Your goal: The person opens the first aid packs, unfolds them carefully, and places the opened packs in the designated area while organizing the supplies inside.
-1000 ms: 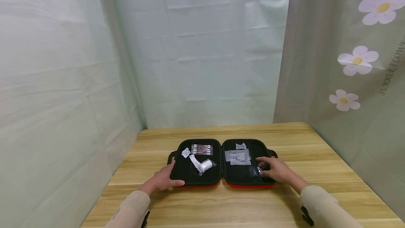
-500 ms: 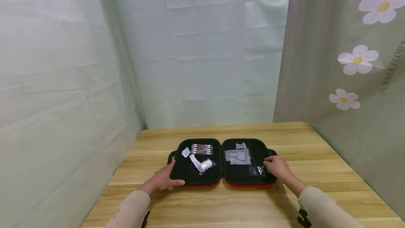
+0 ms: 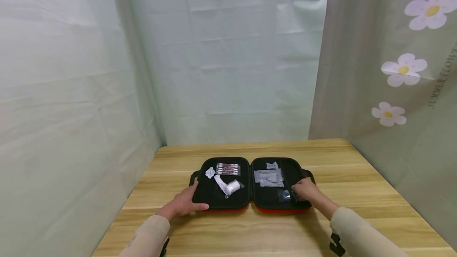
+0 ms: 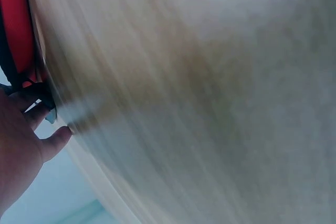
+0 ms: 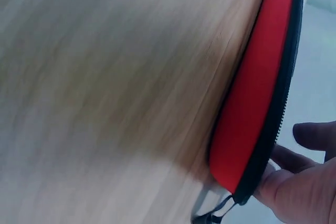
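A zip case [image 3: 250,205], black inside and red outside, lies unfolded on the table. My left hand [image 3: 183,200] rests against its left end beside the handle, thumb stretched along the front edge; in the left wrist view its fingers are by the black handle loop [image 4: 44,95]. My right hand [image 3: 306,190] reaches over the right rim into the right half, fingertips hidden inside. A small dark clear packet [image 3: 284,196] lies just left of it. Flat white packets [image 3: 268,176] sit nearby. The left half holds a wrapped white roll [image 3: 233,186] and a row of swabs [image 3: 228,169].
A crumpled white packet [image 3: 210,172] and a long white packet [image 3: 220,182] lie in the left half. The wooden table [image 3: 250,237] is bounded by pale curtains [image 3: 232,70]. A zip pull [image 5: 212,216] hangs at the case's corner.
My right hand drew back from the small dark packet to the right rim, then moved left and down into the right half, now covering the packet's right part. The left hand stayed still.
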A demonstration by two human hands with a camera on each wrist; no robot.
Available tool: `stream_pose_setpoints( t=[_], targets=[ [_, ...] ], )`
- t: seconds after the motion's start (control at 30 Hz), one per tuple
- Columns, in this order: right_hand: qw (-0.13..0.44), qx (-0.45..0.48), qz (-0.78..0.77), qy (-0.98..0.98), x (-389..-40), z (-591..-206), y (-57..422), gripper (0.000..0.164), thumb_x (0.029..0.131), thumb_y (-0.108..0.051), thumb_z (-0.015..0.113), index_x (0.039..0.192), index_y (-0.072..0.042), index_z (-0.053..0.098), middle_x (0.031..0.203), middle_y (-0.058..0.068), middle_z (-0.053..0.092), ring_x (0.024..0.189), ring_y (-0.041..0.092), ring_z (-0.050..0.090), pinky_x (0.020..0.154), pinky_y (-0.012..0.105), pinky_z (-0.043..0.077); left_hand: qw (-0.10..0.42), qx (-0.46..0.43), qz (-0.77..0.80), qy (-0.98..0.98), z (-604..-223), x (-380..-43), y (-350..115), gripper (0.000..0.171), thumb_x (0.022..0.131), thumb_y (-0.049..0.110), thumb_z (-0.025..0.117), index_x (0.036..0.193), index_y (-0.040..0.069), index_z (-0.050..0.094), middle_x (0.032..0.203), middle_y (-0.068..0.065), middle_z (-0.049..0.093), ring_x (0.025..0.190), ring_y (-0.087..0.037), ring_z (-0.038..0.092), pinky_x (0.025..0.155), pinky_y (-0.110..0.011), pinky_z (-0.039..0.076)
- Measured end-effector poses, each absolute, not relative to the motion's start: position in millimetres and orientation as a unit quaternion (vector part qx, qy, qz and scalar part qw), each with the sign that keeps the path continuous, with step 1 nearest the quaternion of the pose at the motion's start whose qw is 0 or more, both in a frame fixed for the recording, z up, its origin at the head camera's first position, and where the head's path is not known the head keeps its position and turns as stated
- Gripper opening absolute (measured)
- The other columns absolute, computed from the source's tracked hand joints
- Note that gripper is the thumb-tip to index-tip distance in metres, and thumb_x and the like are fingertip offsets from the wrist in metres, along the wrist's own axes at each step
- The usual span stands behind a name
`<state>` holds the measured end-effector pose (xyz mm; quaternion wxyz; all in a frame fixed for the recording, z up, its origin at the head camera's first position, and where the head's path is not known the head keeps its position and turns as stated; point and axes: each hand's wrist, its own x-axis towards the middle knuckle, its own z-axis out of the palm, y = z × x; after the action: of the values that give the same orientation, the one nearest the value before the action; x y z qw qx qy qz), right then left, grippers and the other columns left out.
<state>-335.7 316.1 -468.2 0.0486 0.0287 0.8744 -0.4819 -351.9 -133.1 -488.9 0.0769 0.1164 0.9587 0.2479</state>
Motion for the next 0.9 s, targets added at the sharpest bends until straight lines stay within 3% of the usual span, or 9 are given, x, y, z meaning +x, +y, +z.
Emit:
stream_pose_setpoints(
  t=[0.23,0.4,0.6,0.7,0.9],
  targets=[
    [0.093,0.052,-0.582,0.806,-337,-474,307,0.039,0.098,-0.015,0.055,0.119,0.018,0.054,0.086,0.011,0.058,0.071,0.017,0.058,0.065,0.03,0.055,0.077,0.109,0.245,0.96,-489,-351,-133,0.117,0.074,0.062,0.078,0.154,-0.005,0.024,0.151,-0.031,0.035,0.139,-0.047,0.032,0.11,-0.066,0.023],
    [0.117,0.066,-0.637,0.759,-335,-475,300,0.051,0.104,-0.014,0.045,0.141,0.018,0.029,0.093,0.014,0.064,0.077,0.017,0.065,0.07,0.03,0.054,0.077,0.11,0.245,0.96,-488,-350,-134,0.117,0.074,0.061,0.079,0.154,-0.005,0.024,0.151,-0.031,0.035,0.138,-0.048,0.032,0.109,-0.066,0.023],
    [0.128,0.06,-0.675,0.724,-338,-479,303,0.048,0.104,-0.005,0.039,0.141,0.02,0.021,0.09,0.013,0.066,0.073,0.016,0.066,0.067,0.027,0.055,0.073,0.114,0.245,0.96,-489,-350,-134,0.116,0.075,0.061,0.078,0.154,-0.005,0.025,0.15,-0.03,0.036,0.138,-0.047,0.033,0.109,-0.067,0.023],
    [0.123,0.061,-0.654,0.744,-337,-476,305,0.049,0.102,-0.005,0.042,0.141,0.02,0.025,0.091,0.011,0.063,0.073,0.014,0.061,0.066,0.026,0.052,0.07,0.117,0.245,0.96,-489,-350,-134,0.116,0.075,0.061,0.079,0.153,-0.005,0.025,0.149,-0.031,0.037,0.137,-0.048,0.034,0.108,-0.067,0.023],
    [0.073,0.042,-0.553,0.829,-335,-470,311,0.044,0.1,-0.009,0.052,0.131,0.021,0.045,0.108,0.024,0.064,0.086,0.022,0.064,0.074,0.035,0.058,0.069,0.118,0.245,0.96,-488,-350,-134,0.116,0.074,0.061,0.079,0.153,-0.005,0.025,0.149,-0.031,0.037,0.137,-0.048,0.034,0.108,-0.067,0.024]
  ],
)
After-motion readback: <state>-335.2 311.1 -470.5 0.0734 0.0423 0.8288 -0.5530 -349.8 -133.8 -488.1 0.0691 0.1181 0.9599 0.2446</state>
